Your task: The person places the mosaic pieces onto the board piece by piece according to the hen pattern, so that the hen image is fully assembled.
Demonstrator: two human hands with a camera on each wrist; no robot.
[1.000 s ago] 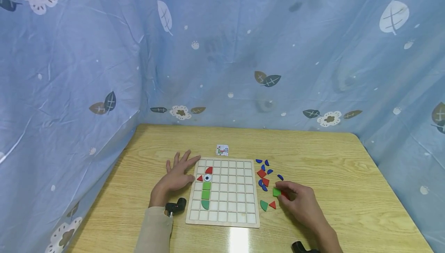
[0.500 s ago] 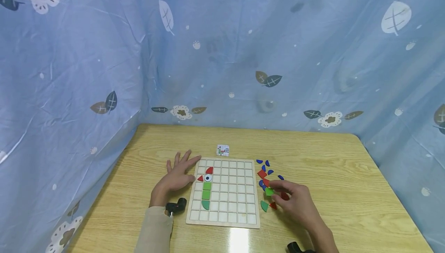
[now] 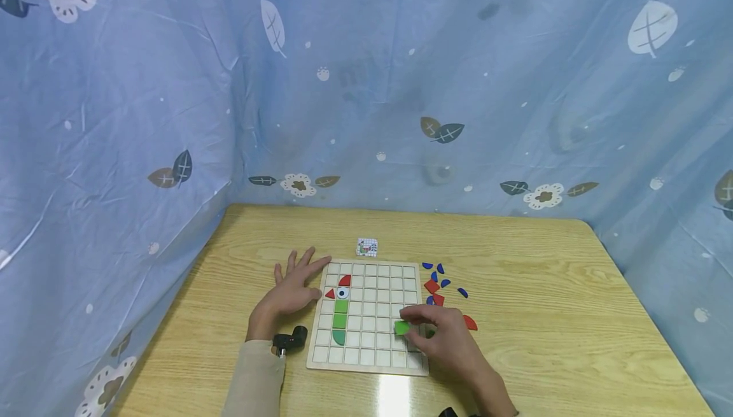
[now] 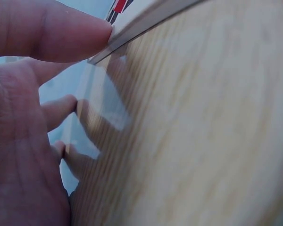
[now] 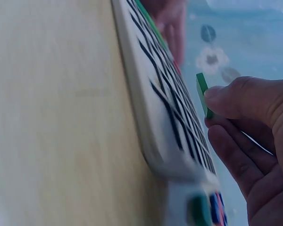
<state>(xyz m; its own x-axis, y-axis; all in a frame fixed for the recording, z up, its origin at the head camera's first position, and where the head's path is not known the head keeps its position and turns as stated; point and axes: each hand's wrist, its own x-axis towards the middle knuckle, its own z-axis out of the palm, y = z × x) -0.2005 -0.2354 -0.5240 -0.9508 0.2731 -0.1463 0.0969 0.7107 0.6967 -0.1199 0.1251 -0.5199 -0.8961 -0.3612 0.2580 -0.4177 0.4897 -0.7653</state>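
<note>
My right hand [image 3: 449, 339] pinches a green square tile [image 3: 402, 328] between thumb and fingers, over the right part of the wooden grid board [image 3: 368, 366]. In the right wrist view the green tile [image 5: 203, 94] shows edge-on, above the board's surface. My left hand [image 3: 291, 291] rests at the board's left side, fingers spread, with thumb and index fingertips at its edge. The left wrist view shows the thumb [image 4: 80, 35] against the board's side. On the board's left columns lie a red quarter-circle [image 3: 345, 281], a red triangle [image 3: 329, 293], a white eye disc [image 3: 342, 293], two green squares [image 3: 340, 314] and a green quarter-circle [image 3: 338, 337].
Right of the board lie several blue half-round pieces [image 3: 462, 292], red squares [image 3: 432, 286] and a red rounded piece [image 3: 470, 323], some partly hidden by my right hand. A small pattern card [image 3: 367, 247] lies beyond the board. A blue patterned curtain [image 3: 378, 118] surrounds the table [image 3: 532, 264].
My right hand has carried the green square tile leftward from the loose pieces to over the board's right part. My left hand has stayed in place.
</note>
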